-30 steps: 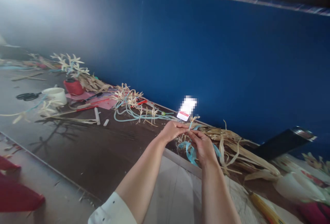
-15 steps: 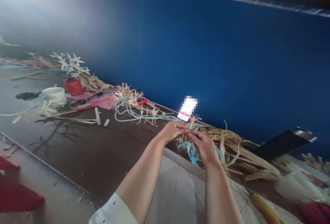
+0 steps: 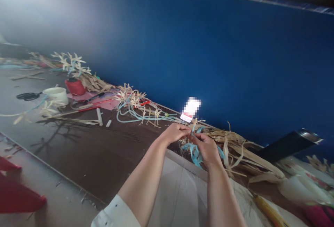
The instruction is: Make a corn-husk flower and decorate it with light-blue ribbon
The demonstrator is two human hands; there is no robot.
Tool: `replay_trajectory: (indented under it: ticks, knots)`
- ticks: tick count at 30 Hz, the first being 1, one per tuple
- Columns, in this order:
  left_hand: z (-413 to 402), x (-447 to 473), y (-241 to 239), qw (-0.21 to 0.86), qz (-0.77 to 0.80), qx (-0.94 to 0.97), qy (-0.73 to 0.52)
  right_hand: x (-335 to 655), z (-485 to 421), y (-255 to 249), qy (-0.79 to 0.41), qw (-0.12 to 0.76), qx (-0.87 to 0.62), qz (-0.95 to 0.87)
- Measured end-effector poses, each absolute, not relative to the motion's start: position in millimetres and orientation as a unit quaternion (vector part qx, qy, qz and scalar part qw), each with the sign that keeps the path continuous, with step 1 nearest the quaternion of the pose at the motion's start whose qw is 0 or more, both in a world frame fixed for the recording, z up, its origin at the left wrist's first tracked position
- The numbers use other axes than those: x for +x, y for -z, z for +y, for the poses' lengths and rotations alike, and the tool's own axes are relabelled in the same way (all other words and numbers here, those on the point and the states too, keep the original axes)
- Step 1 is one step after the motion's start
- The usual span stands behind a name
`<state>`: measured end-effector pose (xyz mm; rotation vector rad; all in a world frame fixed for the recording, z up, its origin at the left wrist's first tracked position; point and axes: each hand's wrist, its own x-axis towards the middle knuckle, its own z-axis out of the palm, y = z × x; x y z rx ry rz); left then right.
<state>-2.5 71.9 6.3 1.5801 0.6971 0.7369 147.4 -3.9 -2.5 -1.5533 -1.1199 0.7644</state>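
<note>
My left hand (image 3: 177, 133) and my right hand (image 3: 208, 149) meet over the far edge of the table, their fingertips pinched around the stem of a small dried-husk flower (image 3: 195, 122). The flower's petals stick up above my fingers, and light blue wrapping shows on the stem just below them. Fingers hide most of the stem. Loose blue tape (image 3: 194, 155) curls beneath my hands. Just behind them stands a phone-like white rectangle (image 3: 190, 110), blurred out. Dried husks (image 3: 242, 150) lie heaped beside my right hand.
Finished-looking husk flowers (image 3: 130, 98) with blue stems lie left of my hands. Farther left are a white cup (image 3: 57, 96), a red thread spool (image 3: 75, 87) and black scissors (image 3: 28, 96). A dark flask (image 3: 289, 146) leans at right, near a yellow-handled tool (image 3: 270, 211). A blue wall (image 3: 221, 53) rises behind.
My fingertips have shifted very slightly around the stem, and a little more of the blue wrapping shows. The view has moved a touch; the rest stays put.
</note>
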Motion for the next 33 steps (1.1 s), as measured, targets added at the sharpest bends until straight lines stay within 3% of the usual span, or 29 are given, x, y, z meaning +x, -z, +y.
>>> replay_trajectory:
  ticks: [6, 17, 33]
  knots:
    - [71.2, -1.0, -7.9, 0.568, 0.306, 0.694, -0.321, 142.6, -5.5, -2.9, -0.303, 0.510, -0.653, -0.471]
    - [66.8, 2.5, -10.5, 0.422, 0.350, 0.759, -0.350, 138.9, -2.0, 1.4, -0.271, 0.523, -0.663, -0.462]
    - [60.1, 1.9, -19.3, 0.358, 0.401, 0.784, -0.311, 137.2, -0.6, -0.8, -0.249, 0.504, -0.678, -0.475]
